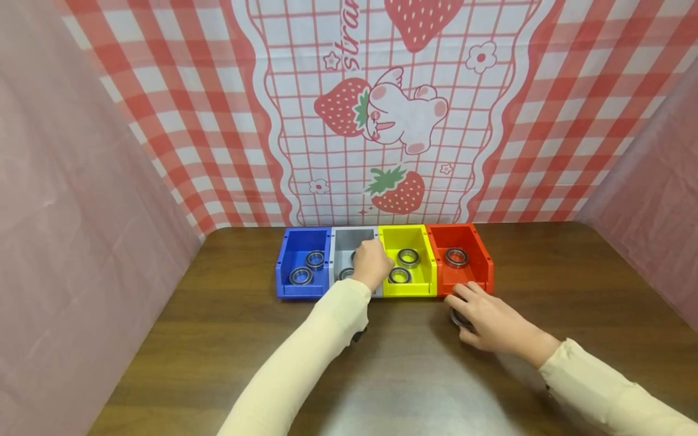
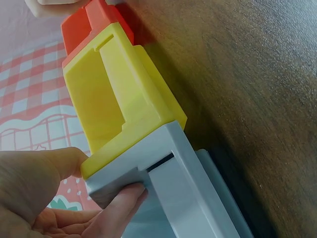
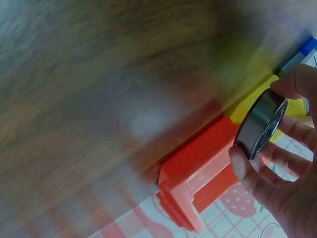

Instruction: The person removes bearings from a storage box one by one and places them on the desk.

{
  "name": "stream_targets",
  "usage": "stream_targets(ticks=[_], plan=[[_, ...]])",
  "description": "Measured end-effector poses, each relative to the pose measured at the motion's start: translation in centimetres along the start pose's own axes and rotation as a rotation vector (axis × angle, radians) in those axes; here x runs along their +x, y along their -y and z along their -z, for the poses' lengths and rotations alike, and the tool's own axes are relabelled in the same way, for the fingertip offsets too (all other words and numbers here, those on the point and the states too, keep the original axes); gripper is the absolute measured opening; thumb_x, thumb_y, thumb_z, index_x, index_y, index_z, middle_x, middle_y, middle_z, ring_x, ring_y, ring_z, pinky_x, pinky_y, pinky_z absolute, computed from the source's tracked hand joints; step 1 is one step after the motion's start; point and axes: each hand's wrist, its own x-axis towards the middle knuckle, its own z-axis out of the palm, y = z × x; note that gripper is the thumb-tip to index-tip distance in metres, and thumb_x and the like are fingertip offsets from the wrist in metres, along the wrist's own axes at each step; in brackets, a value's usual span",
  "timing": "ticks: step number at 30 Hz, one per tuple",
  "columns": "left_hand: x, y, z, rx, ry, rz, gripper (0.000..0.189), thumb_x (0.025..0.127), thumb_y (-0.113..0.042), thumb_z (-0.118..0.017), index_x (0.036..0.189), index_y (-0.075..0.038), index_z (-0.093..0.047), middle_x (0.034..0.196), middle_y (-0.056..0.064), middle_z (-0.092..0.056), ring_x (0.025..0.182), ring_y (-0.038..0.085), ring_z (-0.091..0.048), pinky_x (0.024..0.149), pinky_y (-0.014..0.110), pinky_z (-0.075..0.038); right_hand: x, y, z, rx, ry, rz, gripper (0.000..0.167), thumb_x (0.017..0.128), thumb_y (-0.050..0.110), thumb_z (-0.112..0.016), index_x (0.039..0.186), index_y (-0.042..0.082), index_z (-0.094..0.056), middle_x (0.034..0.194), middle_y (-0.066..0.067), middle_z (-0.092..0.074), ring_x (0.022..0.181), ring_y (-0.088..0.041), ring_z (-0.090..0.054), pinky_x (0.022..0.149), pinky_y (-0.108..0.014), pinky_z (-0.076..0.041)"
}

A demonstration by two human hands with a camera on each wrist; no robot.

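Note:
My left hand (image 1: 373, 264) pinches the adjoining walls of the grey bin (image 1: 354, 233) and the yellow bin (image 1: 402, 231). In the left wrist view its thumb lies at the yellow edge while curled fingers reach inside the grey bin (image 2: 171, 186). In front of the red bin (image 1: 482, 275), my right hand (image 1: 488, 316) grips a ball bearing (image 3: 260, 124) by its outer rim, between thumb and fingers. One bearing (image 1: 456, 257) lies in the red bin and two, including this bearing (image 1: 408, 257), in the yellow one. Behind my left hand, bearings (image 1: 346, 274) in the grey bin are partly hidden.
A blue bin (image 1: 304, 292) holding two bearings (image 1: 301, 276) stands at the left end of the row. The bins sit at the back of the wooden table (image 1: 403, 363), before a strawberry-print cloth (image 1: 349, 200). Pink cloth (image 1: 82, 242) hangs at the sides.

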Motion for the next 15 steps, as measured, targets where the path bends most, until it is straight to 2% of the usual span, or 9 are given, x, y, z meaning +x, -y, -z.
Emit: stream_targets(ticks=[6,15], plan=[[-0.15,0.04,-0.02,0.001,-0.002,0.002,0.024,0.081,-0.011,-0.07,0.063,-0.006,-0.055,0.065,0.008,-0.059,0.055,0.015,-0.048,0.051,0.025,-0.041,0.15,0.55,-0.62,0.044,0.015,0.012,0.044,0.058,0.015,-0.075,0.099,0.009,-0.059,0.091,0.002,-0.051,0.085,-0.013,-0.046,0.068,-0.03,-0.047],[-0.06,-0.04,-0.11,0.016,-0.001,0.011,0.018,0.081,-0.014,-0.071,0.068,-0.004,-0.062,0.071,0.01,-0.066,0.057,0.015,-0.052,0.054,0.025,-0.045,0.61,1.03,-0.9,0.1,0.1,0.003,0.044,0.064,0.014,-0.076,0.104,0.006,-0.059,0.096,0.0,-0.053,0.087,-0.015,-0.048,0.072,-0.033,-0.049]])
